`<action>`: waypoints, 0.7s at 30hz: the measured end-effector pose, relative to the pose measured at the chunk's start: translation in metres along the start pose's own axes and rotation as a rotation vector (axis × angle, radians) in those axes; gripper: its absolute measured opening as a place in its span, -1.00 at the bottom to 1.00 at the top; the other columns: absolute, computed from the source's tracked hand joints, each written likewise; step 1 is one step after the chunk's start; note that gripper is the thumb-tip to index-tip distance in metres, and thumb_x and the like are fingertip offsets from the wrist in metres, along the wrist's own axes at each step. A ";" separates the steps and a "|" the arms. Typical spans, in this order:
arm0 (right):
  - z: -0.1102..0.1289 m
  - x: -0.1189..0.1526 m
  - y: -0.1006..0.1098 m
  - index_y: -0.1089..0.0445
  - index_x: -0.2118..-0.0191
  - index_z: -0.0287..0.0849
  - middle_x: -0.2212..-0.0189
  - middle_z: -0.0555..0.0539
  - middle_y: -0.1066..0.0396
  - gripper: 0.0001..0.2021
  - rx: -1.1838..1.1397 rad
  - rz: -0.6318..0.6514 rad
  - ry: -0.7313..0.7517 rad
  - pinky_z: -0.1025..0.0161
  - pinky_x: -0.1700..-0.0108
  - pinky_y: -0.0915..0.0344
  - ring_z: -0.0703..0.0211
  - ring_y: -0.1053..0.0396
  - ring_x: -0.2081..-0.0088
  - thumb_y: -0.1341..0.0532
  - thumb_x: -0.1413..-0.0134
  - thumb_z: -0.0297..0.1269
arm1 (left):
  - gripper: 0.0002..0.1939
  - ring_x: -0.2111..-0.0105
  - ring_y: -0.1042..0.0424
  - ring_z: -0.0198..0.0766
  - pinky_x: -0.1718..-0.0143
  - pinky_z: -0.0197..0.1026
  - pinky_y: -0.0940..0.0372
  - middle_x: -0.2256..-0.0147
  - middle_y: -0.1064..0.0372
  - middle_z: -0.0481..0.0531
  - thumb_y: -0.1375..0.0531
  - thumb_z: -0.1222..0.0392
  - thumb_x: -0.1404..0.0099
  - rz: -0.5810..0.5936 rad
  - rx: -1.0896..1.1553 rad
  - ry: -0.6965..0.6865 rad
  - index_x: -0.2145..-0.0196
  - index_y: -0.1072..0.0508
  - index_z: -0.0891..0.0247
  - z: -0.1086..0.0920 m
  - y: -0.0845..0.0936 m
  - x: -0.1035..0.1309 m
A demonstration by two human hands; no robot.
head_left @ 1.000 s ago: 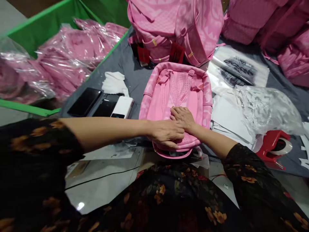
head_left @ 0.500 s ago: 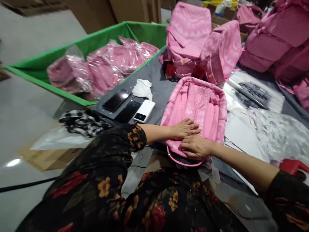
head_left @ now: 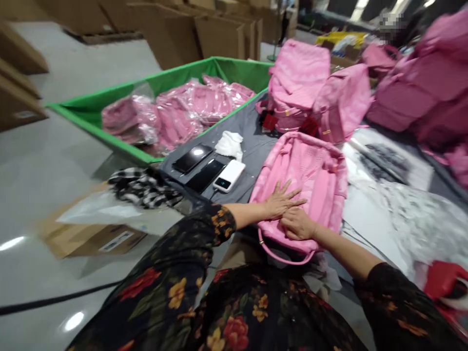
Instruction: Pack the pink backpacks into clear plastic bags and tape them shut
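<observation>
A pink backpack (head_left: 310,180) lies in front of me with its strap side up and its looped top handle toward my body. My left hand (head_left: 281,201) rests flat on the near part of it, fingers spread. Right beside it, my right hand (head_left: 299,224) is closed with curled fingers against the same panel near the handle end. What those fingers pinch, if anything, is hidden beneath them. Two dark phones and a white power bank (head_left: 229,176) lie left of the backpack, near a crumpled white cloth (head_left: 229,145).
Left of the table, a green bin (head_left: 146,157) holds several plastic-wrapped pink bags (head_left: 179,112). More pink backpacks (head_left: 300,83) stand behind, and others are piled at right. Clear plastic bags (head_left: 420,214) and a red tape dispenser-like object (head_left: 444,279) lie on the right.
The camera view has tilted up and swung left. My left fingers have spread wider on the backpack, and my right fingers have curled in tighter.
</observation>
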State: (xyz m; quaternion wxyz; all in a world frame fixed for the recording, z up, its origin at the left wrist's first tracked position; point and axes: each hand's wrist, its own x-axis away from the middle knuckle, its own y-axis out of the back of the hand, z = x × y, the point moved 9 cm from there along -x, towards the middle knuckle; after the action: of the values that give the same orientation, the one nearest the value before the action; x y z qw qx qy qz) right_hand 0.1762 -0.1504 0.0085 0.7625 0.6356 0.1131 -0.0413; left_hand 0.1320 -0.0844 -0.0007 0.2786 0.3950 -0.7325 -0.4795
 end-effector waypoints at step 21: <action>-0.136 0.104 0.080 -0.43 -0.16 -0.20 0.00 -0.17 -0.52 -0.63 -0.024 -0.185 -0.980 0.22 -0.02 -0.36 0.14 -0.49 0.05 -0.20 -0.27 -0.30 | -0.14 -0.45 0.48 0.46 -0.31 0.56 0.45 -0.49 0.26 0.18 -0.06 -0.40 -0.38 -0.052 -0.164 0.242 -0.49 -0.01 -0.02 0.016 0.013 -0.056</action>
State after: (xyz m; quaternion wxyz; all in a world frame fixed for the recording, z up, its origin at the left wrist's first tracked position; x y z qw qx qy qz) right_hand 0.2773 0.0059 0.0392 0.7265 0.5198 -0.2021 -0.4014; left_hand 0.1452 -0.0263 0.0036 0.3837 0.4446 -0.6414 -0.4936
